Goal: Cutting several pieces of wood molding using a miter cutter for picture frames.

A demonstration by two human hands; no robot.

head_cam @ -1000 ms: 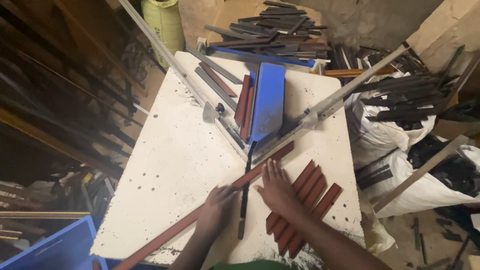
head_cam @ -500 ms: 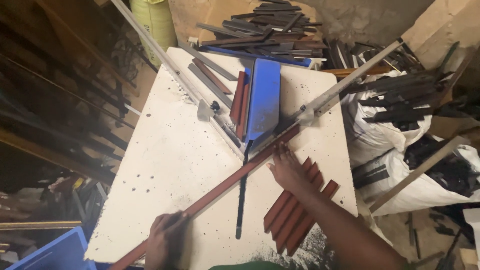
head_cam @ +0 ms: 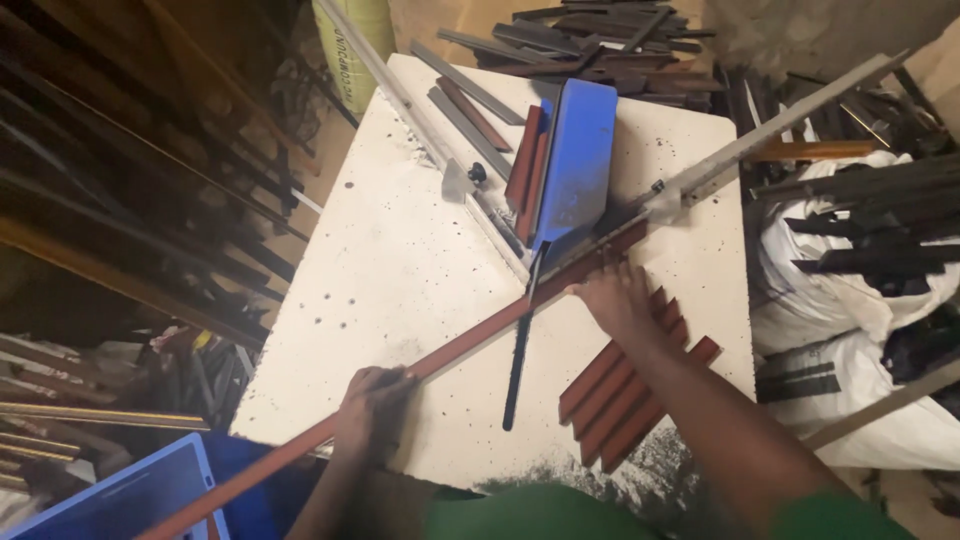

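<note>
The long reddish-brown strip (head_cam: pixel 440 362) lies slantwise across the white speckled table (head_cam: pixel 400 260), its far end running up under the blue cutter (head_cam: pixel 575 160) near the grey metal guide rail (head_cam: pixel 770 125), its near end sticking out past the table's front edge over the blue crate (head_cam: pixel 130 500). My left hand (head_cam: pixel 372 410) is wrapped around the strip close to the table's near edge, fingers curled over it and closed on it. My right hand (head_cam: pixel 615 295) rests flat on the strip farther up, just short of the cutter, fingers pressed together and pointing toward the rail, pushing down on the strip rather than gripping it.

Just beside my right wrist lies a fan of short reddish-brown cut pieces (head_cam: pixel 630 385), touching one another on the table's right side. A thin dark bar (head_cam: pixel 520 350) runs from the cutter toward me, crossing under the strip. More reddish pieces (head_cam: pixel 522 170) lean beside the cutter's left side. Beyond the table sits a heap of grey strips (head_cam: pixel 600 30), and to the right white sacks (head_cam: pixel 850 290) hold dark offcuts.
</note>
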